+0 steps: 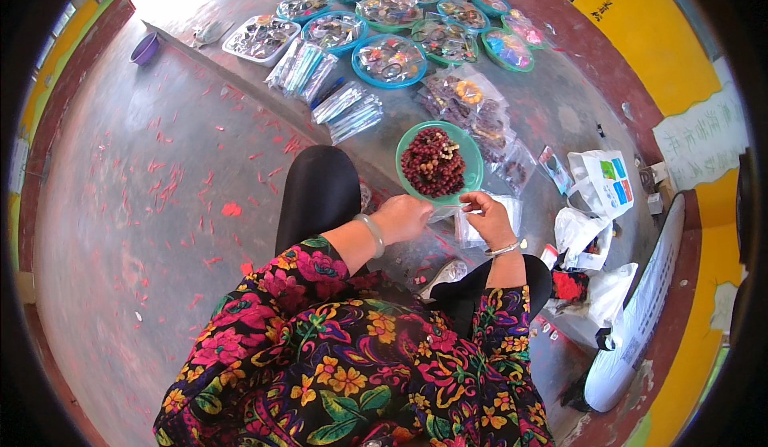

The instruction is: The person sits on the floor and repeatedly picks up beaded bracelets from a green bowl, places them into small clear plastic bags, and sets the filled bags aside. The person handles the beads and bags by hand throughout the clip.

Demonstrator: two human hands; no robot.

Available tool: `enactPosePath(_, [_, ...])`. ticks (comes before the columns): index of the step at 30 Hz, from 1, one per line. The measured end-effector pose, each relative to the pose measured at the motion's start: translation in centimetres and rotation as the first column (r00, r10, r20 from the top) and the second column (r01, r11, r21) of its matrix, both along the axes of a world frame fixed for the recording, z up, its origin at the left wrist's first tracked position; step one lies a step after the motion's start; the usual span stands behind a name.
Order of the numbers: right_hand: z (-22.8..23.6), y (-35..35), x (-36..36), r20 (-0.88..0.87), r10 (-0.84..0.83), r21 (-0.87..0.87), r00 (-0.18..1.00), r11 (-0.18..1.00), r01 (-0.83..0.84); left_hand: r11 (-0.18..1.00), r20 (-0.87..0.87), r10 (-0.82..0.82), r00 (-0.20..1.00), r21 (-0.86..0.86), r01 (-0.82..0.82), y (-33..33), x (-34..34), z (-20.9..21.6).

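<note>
Between my two hands is a small clear plastic bag (pixel 445 212), held just in front of a green basin. My left hand (pixel 402 218) is closed on the bag's left side, its fingers partly blurred. On the other side, my right hand (pixel 489 219) pinches the bag's edge between thumb and fingers. The green basin (pixel 475 152) holds a heap of dark red beaded bracelets (pixel 432 163), with a few paler beads on top. A stack of flat clear bags (pixel 509 207) lies on the floor beneath my right hand.
Beyond the basin lie bagged dark beads (pixel 488 127) and bundles of wrapped pens (pixel 352 112). Several basins of packaged trinkets (pixel 390 61) stand farther back. White plastic bags (pixel 582 235) sit at the right. Red scraps (pixel 231 209) litter the floor at left, near a purple basin (pixel 145 49).
</note>
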State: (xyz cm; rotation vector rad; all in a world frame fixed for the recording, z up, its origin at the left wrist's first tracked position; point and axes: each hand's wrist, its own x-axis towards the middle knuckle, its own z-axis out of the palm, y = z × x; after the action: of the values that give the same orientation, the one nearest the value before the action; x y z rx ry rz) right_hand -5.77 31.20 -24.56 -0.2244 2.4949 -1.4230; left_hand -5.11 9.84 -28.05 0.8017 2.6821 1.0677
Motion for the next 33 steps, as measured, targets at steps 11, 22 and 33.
enactPosePath(11, [-1.9,0.8,0.7,0.512,0.337,-0.34,0.79,0.924,-0.174,0.579,0.5,-0.392,0.772,0.786,-0.215,-2.1,-1.0,3.2])
enactPosePath(22, [-0.2,-0.2,1.2,0.467,0.16,-0.711,0.869,0.652,0.262,0.269,0.689,-0.535,0.488,0.687,-0.675,-2.1,-1.2,2.7])
enactPosePath(33, [-0.7,-1.1,0.9,0.497,0.034,-0.685,0.867,0.629,0.369,0.365,0.729,-0.48,0.489,0.672,-0.644,-1.2,-1.0,1.7])
